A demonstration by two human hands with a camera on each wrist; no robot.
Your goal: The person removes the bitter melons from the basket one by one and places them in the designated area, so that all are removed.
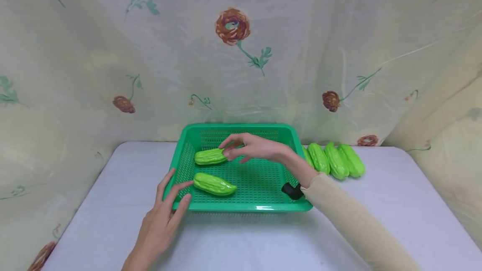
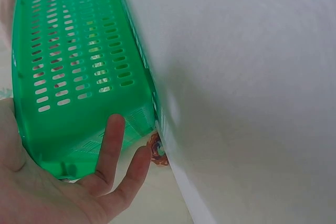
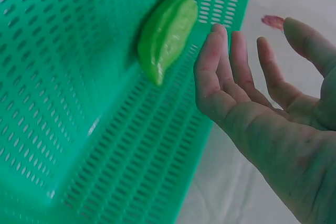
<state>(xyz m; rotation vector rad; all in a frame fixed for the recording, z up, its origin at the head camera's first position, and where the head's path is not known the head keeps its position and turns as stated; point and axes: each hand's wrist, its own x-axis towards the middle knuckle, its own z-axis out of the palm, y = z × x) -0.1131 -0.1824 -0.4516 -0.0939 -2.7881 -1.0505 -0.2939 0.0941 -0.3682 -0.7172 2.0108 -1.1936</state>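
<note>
Centrally, inside the basket, lie two green gourds. The front gourd [image 1: 214,184] sits on the basket floor, left of the frame's middle, its tapered tip towards the right. The back gourd [image 1: 208,157] lies above it in the frame, well apart from it, with its right end partly covered by the right hand [image 1: 256,146]. That hand is raised over the basket, fingers loosely bent and holding nothing; the right wrist view shows the thumb standing apart from the fingertips, with bare space between them.

The left hand [image 1: 158,225] is at the basket's lower left corner in the frame, its fingers spread at the rim. One fingertip appears to meet the left end of the front gourd, though from this angle I cannot tell whether it touches. In the left wrist view, two fingers stretch out beside the basket's outer wall.

The basket [image 1: 235,126] is green plastic, with slotted walls and a perforated floor. Right of it, four more gourds [image 1: 337,162] lie side by side, the leftmost partly hidden. A beige sleeve [image 1: 350,216] covers the right forearm, with a small black object [image 1: 291,191] beside its cuff. Everything stands on a white desk [image 1: 109,195], before a flowered cloth [image 1: 169,53] filling the upper frame.
</note>
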